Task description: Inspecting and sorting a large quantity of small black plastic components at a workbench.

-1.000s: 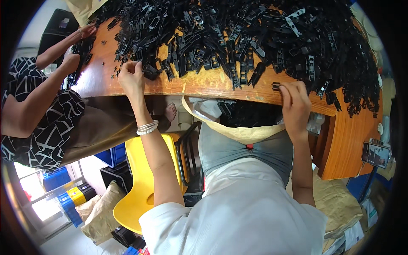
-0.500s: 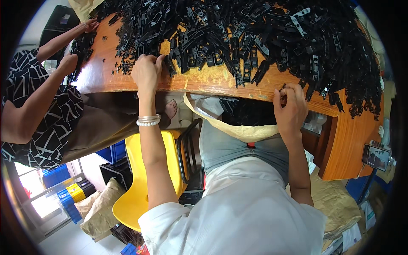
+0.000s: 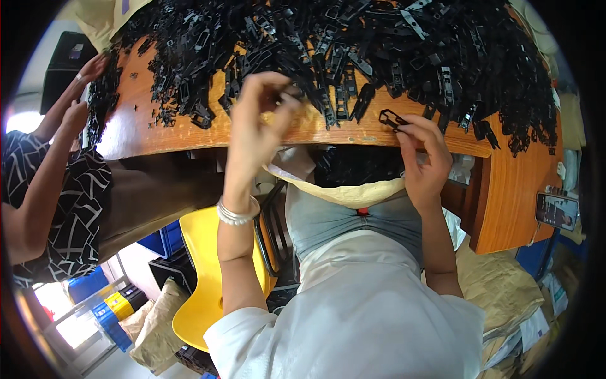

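The right hand pinches a clip slanting forward-left; the left hand, well leftward, is too blurred to judge.

The left hand is blurred, worst at the fingertips, so whether anything sits between them cannot be told; the right hand's fingers cover the near end of a black frame-shaped part; the heap of black parts runs off the top edge, its lower layers buried; the dark contents of the paper bag are partly hidden under the table edge and too dim to separate; tiny black bits at left are too small to identify; the co-worker's body is cut off at the left
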Available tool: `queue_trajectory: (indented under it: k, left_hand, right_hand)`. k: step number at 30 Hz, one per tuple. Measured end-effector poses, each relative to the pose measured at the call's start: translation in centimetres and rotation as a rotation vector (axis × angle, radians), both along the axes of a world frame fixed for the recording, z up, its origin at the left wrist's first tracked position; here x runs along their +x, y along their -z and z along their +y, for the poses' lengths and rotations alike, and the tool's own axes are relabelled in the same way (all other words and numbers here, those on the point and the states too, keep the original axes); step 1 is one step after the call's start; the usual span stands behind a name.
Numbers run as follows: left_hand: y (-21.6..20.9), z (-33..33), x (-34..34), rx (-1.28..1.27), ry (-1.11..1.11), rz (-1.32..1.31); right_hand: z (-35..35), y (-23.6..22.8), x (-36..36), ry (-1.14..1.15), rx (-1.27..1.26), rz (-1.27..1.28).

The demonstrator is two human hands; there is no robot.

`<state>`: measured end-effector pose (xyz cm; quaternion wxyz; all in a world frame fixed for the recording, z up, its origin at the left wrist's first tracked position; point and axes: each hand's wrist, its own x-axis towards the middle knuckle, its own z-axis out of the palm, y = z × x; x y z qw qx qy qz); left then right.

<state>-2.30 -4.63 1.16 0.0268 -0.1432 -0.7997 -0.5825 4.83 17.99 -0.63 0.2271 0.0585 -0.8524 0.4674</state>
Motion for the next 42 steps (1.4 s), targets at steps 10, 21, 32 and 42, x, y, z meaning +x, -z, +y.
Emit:
queue_trajectory:
  k: [10,21,32,42]
  left_hand:
    - [-1.1,5.0,3.8,0.04,0.266,-0.069]
    - [0.3,4.8,3.7,0.468,0.374,-0.197]
    - [1.5,4.9,4.9,1.128,0.642,-0.772]
    - [1.0,5.8,5.4,1.231,0.58,-0.895]
  right_hand:
    - [-0.9,-2.4,-0.3,-0.294,0.091,0.163]
    - [-0.6,-2.5,0.2,-0.272,-0.008,0.132]
    - [-0.3,-3.5,-0.4,-0.42,-0.077,0.158]
    - [-0.2,-3.9,-1.1,-0.449,0.323,0.303]
